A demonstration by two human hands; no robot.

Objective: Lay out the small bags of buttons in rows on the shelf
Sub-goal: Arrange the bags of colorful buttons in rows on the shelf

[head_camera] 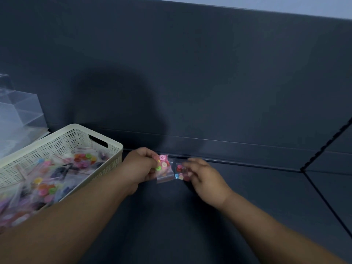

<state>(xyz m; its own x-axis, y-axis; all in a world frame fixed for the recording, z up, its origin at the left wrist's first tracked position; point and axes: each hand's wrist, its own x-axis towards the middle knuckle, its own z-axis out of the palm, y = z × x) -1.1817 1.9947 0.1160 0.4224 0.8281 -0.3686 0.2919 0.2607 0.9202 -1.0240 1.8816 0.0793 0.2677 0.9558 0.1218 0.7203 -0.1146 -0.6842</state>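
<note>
My left hand (140, 168) grips a small clear bag of mostly pink buttons (163, 166) just above the dark shelf (238, 187). Right beside it, my right hand (204, 178) pinches a second small bag of red and blue buttons (180, 171), low over the shelf near its back edge. The two bags sit side by side, almost touching. Whether either bag rests on the shelf I cannot tell. A cream perforated basket (114, 147) on the left holds several more bags of coloured buttons (47, 187).
Clear plastic boxes (17, 113) stand at the far left behind the basket. A dark back wall (190, 73) rises behind the shelf. A thin clear strip (228, 144) runs along the shelf's back. A dark divider line (323, 199) crosses the shelf at the right.
</note>
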